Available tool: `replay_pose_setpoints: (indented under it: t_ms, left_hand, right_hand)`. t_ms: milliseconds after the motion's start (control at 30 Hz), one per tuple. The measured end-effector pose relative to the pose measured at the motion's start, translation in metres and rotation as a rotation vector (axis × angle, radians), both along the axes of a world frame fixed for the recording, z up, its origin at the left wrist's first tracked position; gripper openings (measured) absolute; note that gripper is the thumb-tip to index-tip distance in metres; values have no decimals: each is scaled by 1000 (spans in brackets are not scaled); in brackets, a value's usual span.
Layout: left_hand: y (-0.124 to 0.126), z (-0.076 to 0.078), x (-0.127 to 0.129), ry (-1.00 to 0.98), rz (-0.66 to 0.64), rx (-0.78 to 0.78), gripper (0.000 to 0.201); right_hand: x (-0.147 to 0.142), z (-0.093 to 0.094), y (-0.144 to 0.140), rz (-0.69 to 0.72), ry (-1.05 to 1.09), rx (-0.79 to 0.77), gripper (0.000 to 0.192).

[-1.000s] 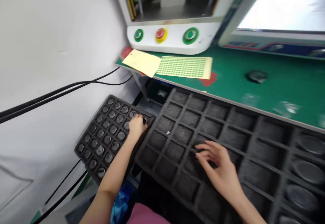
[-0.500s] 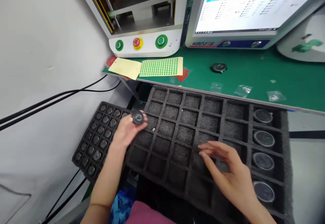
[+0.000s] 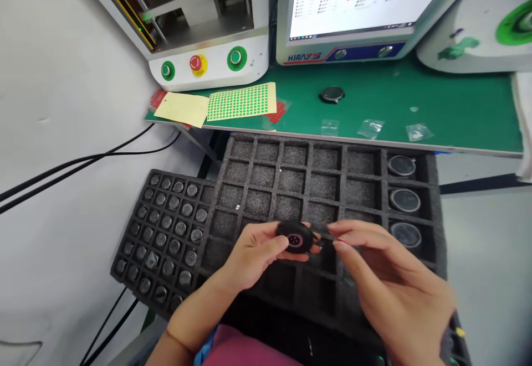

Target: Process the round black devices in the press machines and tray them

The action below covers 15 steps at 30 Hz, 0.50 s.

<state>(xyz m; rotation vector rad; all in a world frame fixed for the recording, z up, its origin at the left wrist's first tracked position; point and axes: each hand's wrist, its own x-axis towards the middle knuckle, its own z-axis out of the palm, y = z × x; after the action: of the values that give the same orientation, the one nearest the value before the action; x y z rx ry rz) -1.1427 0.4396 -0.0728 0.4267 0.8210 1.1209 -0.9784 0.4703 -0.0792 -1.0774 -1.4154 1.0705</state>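
Blurring at the near right edge hides the wrist of the right hand (image 3: 386, 277), and whether its fingertips actually pinch anything is hard to make out; a thin dark sliver shows by them, too small to name. The left hand (image 3: 253, 255) holds a small round black part (image 3: 296, 237) between thumb and fingers, its face with a pinkish ring turned up. The right hand's narrowed fingertips sit just right of that part, almost touching it. Both hands hover over the near middle of a large black foam tray (image 3: 324, 189), whose far-right cells hold round discs (image 3: 404, 200). To the left lies a smaller black tray (image 3: 166, 233) filled with little round pieces. Farther off, a green bench (image 3: 436, 106) carries a sheet of green dots (image 3: 241, 101), a yellow card (image 3: 182, 108), another black part (image 3: 331, 94), a machine with buttons (image 3: 208, 67) and a monitor (image 3: 353, 0).
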Motion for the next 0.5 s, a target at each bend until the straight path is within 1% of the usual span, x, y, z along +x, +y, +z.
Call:
replay_pose_setpoints:
  t_ms: [33,100,167,233,300,333,400,467,500]
  left_hand:
    - [-1,3,1,62,10,33,26]
    - [-3,9,4,187,8,92,27]
    - [-5,13,4,327,-40,123,29]
    - [-7,15,3,477,-118,117,31]
    - [-9,17,1,595,-159,81,30]
    - [-10,17,0,640,-174,59,29]
    - [-11,19,-3,698,-204,22,28]
    - [-10,20,-4,703,-224,4,28]
    - [-9,20,-4,695,-206,10,28]
  right_hand:
    - [0,-1,-1,-3,18,-20,11]
    - [-2,-3,-4,10,54,-57,21]
    - [-2,-4,-5,45,82,-86,31]
    - [-2,-3,-4,98,82,-107,32]
    - [0,1,0,155,53,-154,31]
    - [1,2,2,182,43,-200,31]
    - [3,5,8,242,71,-341,31]
    - [4,6,11,308,184,-521,36]
    - [3,5,12,331,261,-605,39]
